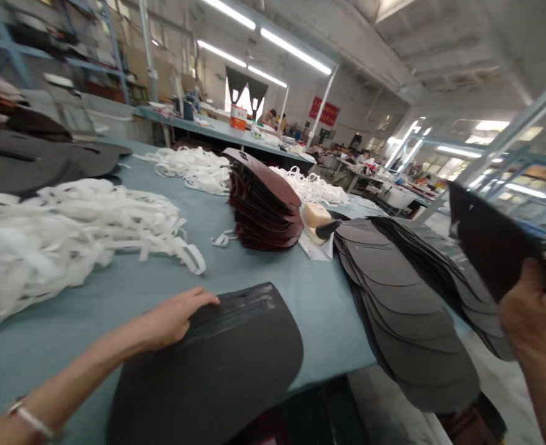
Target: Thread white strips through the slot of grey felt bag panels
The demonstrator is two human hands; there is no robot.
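My left hand [173, 320] rests on a dark grey, rounded leather-like panel [222, 377] at the table's near edge. Its index finger stretches along a slot in the panel, where whitish smears show. At the far right, my right hand [532, 309] grips another dark panel [488, 238], raised above the table and blurred by motion. Between the hands lies a row of overlapping grey panels [407, 315], partly over the table edge. A stack of dark red-brown panels [266, 207] stands farther back.
White strap loops [69, 241] lie heaped on the left, with more behind the stack. A yellowish block [317, 215] and a dark-handled tool [327, 229] sit beside the stack. Grey panels [18, 161] lie at the far left of the blue-green tabletop [319, 309].
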